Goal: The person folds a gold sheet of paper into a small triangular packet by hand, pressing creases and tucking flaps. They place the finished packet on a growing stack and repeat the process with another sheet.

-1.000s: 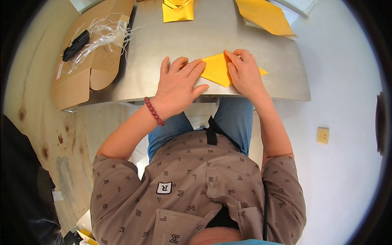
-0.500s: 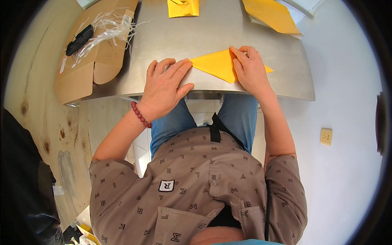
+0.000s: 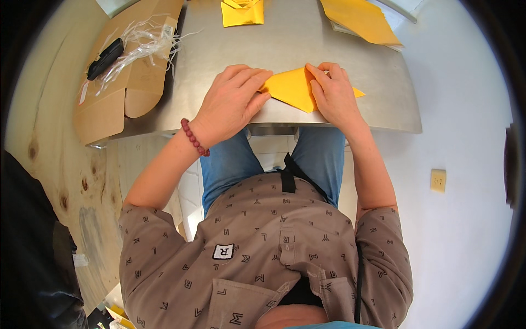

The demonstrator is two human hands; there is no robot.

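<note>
A folded sheet of yellow paper (image 3: pixel 292 90) lies near the front edge of the metal table, pointed at both ends. My left hand (image 3: pixel 233 98), with a dark red bead bracelet (image 3: pixel 192 137) at its wrist, has closed on the left point between thumb and fingers. At the other side, my right hand (image 3: pixel 335 94) pinches a raised fold of the same paper. A narrow yellow tip shows past my right fingers. The paper's left tip is hidden under my left fingers.
The metal table (image 3: pixel 230 52) carries a folded yellow paper piece (image 3: pixel 243 13) at the back and a stack of yellow sheets (image 3: pixel 364 21) at back right. On the left, a flattened cardboard box (image 3: pixel 145 90) holds clear plastic strips (image 3: pixel 143 52) and a black stapler-like object (image 3: pixel 106 58).
My left hand has shifted right and slightly up, from touching the paper's left point to closing on it. My right hand keeps its hold with barely any movement.
</note>
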